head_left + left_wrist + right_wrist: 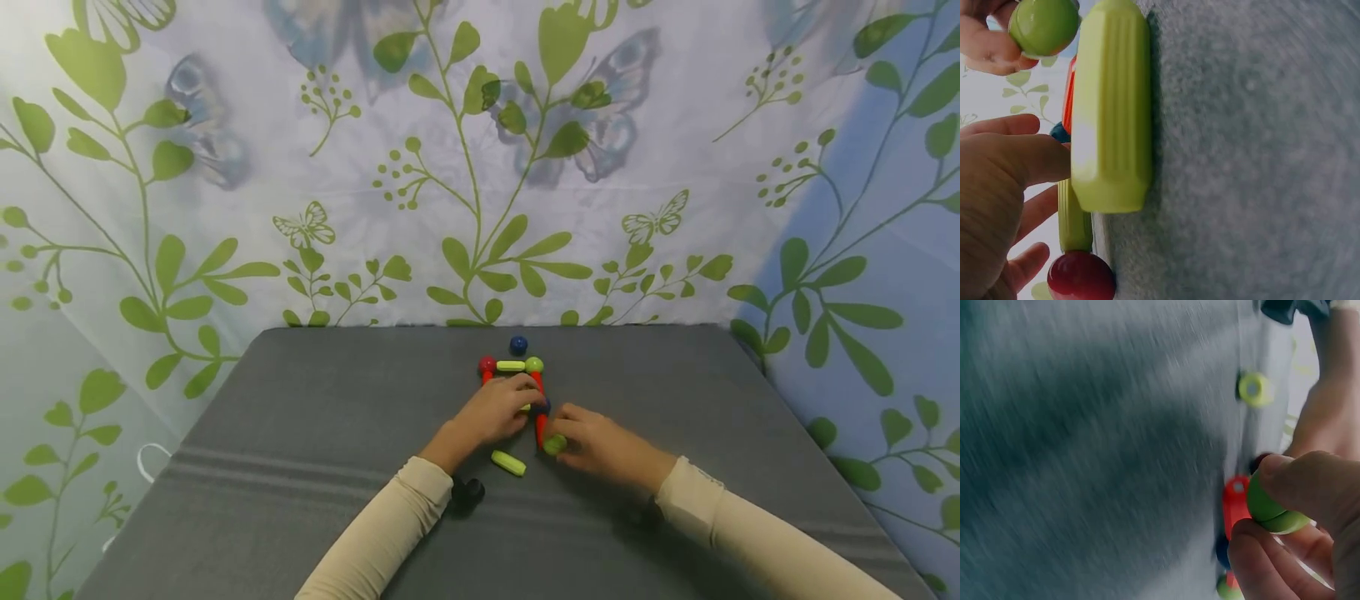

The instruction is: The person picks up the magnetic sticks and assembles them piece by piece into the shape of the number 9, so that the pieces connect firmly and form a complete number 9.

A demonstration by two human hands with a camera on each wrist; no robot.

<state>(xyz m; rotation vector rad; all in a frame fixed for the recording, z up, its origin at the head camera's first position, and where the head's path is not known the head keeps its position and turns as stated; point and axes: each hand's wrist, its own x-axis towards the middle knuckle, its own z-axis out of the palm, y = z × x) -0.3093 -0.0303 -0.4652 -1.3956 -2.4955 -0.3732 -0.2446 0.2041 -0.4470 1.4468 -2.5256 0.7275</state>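
My right hand [600, 443] pinches a green ball [1272, 503] between thumb and fingers, right at the near end of a red magnetic rod [541, 431]. A blue ball [543, 407] joins that rod to another red rod [537, 379] farther back. Thumb and fingertips of my left hand [497, 410] pinch around this blue ball. The back of the frame has a red ball [487, 365], a yellow-green rod [511, 366] and another green ball [534, 365] in line. My left hand partly hides the frame's left side and middle rod.
A loose yellow-green rod [508, 463] lies in front of the frame, close to the left wrist camera. Behind the frame sits a separate blue ball [518, 344]. Patterned cloth [480, 167] hangs behind the grey table [337, 400].
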